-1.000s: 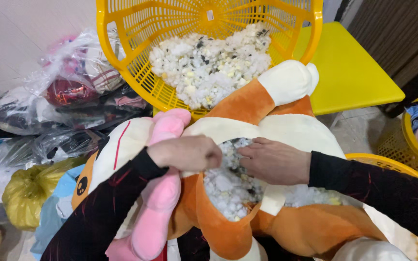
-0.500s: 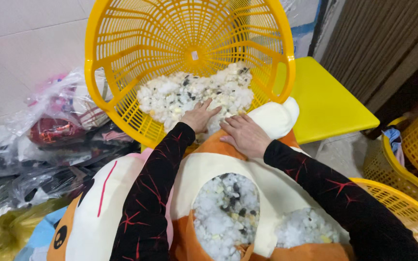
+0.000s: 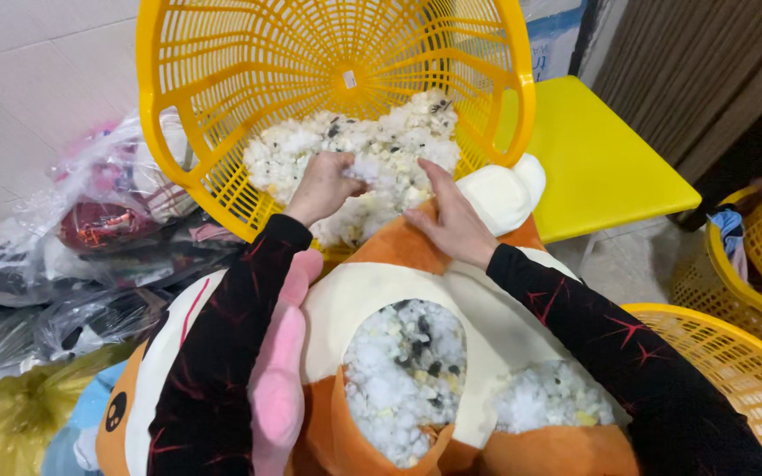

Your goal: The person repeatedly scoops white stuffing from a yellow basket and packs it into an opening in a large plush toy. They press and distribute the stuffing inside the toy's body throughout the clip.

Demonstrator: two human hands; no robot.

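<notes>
**Both hands in the stuffing at the basket mouth**

Left hand is curled into the pile of white stuffing, fingers clenched round a clump of it. Right hand lies beside it, fingers stretched out flat and holding nothing, fingertips touching the stuffing, palm over the orange top of the plush toy.

The stuffing is white fluff flecked with dark and yellowish bits. It sits in the lower part of a yellow plastic basket tipped on its side, open mouth toward the person. The toy lies just below the basket rim, orange and cream, with two openings showing more stuffing inside. A pink plush limb hangs by the left sleeve.

A yellow table stands to the right behind the toy. Clear plastic bags of cloth items are heaped at left. Another yellow basket is at lower right.
</notes>
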